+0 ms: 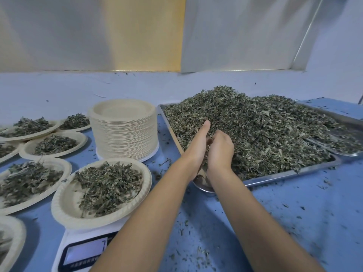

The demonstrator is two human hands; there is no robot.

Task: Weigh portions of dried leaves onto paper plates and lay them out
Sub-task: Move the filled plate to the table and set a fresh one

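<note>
The left forearm (147, 213) covers part of the scale's display (84, 253) (only a 7 shows). The right hand (220, 152) has its fingertips buried in dried leaves (255, 134), and the picture's left edge cuts off several plates (18, 240).

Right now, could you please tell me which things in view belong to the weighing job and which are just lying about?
In use: heap of dried green leaves on steel tray; left hand and right hand dug into it; round beige paper plate on white digital scale; stack of empty plates; filled plates.
Lying about: loose leaf crumbs on blue table; second steel tray.
</note>
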